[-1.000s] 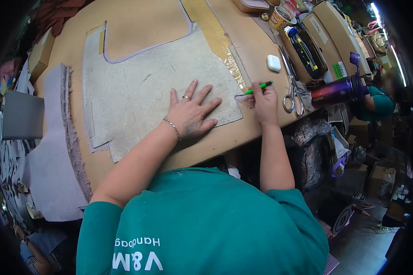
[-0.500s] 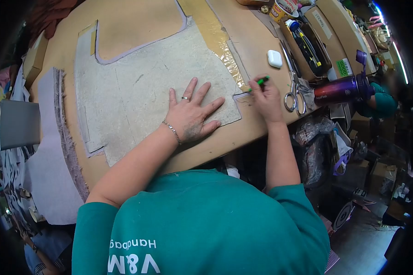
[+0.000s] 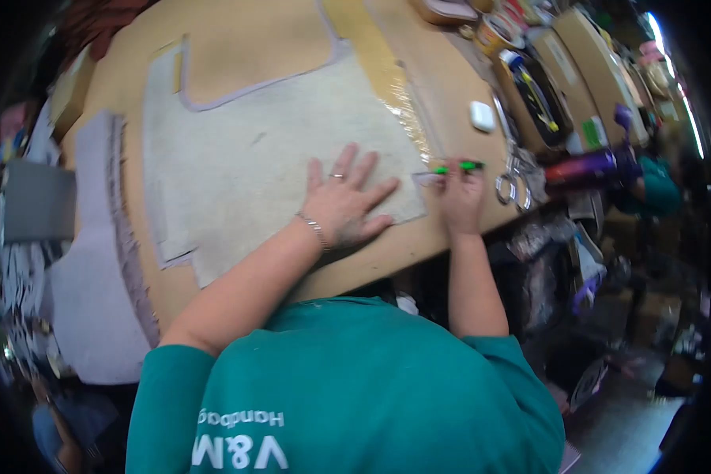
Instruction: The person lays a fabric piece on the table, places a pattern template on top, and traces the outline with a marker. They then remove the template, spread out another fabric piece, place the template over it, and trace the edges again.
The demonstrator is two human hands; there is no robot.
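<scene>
Tan table (image 3: 450, 75) filling upper view. Grey-white template sheet (image 3: 284, 134) lying at 11 o'clock. Left hand (image 3: 344, 207) resting flat at sheet's 4 o'clock, fingers spreading apart. Right hand (image 3: 461, 199), at 2 o'clock, clamping fingers on green pen (image 3: 469, 166). Pen now lying flatter than half second ago, end staying by sheet's 3 o'clock edge, suggesting work is staying there.

Half a second ago the right hand (image 3: 460, 197) had the green pen (image 3: 471, 166) tipped steeply, its point toward the outer end of the pale grey template (image 3: 292, 150)'s notch. Now the pen has swung flatter, more barrel showing, its point back toward the notch's inner corner. The head has shifted too, blurring the view.
</scene>
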